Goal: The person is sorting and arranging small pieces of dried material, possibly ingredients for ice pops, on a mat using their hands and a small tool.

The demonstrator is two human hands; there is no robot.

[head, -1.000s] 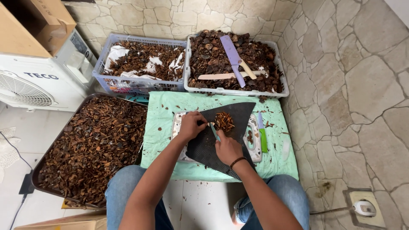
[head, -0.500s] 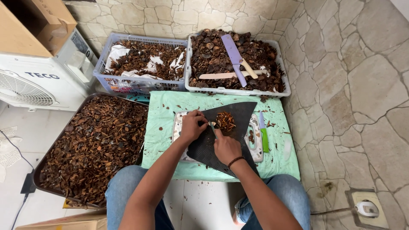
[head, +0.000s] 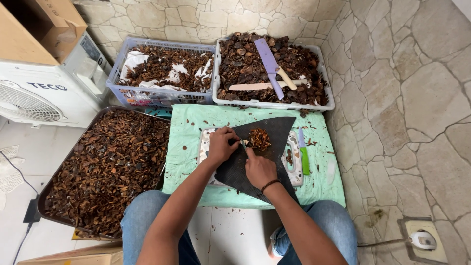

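A: So, where are the hands?

B: Both meet over the dark mat (head: 265,162), which lies on a pale cutting board (head: 293,172) on a mint-green cloth (head: 186,147). The left hand (head: 222,145) is curled, fingers bent down onto the mat's upper left part. The right hand (head: 259,169) is closed around a small tool; only a thin greenish bit (head: 244,144) shows between the two hands, too small to tell what kind of tool it is.

A: Which way does it point?

B: Its visible bit runs from the right hand up and a little leftward, toward the left hand's fingertips. The mat's own long axis runs diagonally, from the lower middle of the cloth up toward the far right corner.

A: And what is being worked on?

B: A small heap of brown shreds (head: 259,139) sits on the mat just beyond the hands, near the right fingertips. Whether either hand pinches a piece I cannot tell.

A: What lies around?

B: A green-handled knife (head: 304,158) lies at the board's right edge, lengthwise away from the person. Beyond the cloth stand two baskets of brown pieces: the left basket (head: 117,73) also holds white scraps, the right basket (head: 324,73) holds a purple knife (head: 269,63) and pale wooden sticks (head: 250,86). A dark tray (head: 54,184) full of the same brown material sits to the left.
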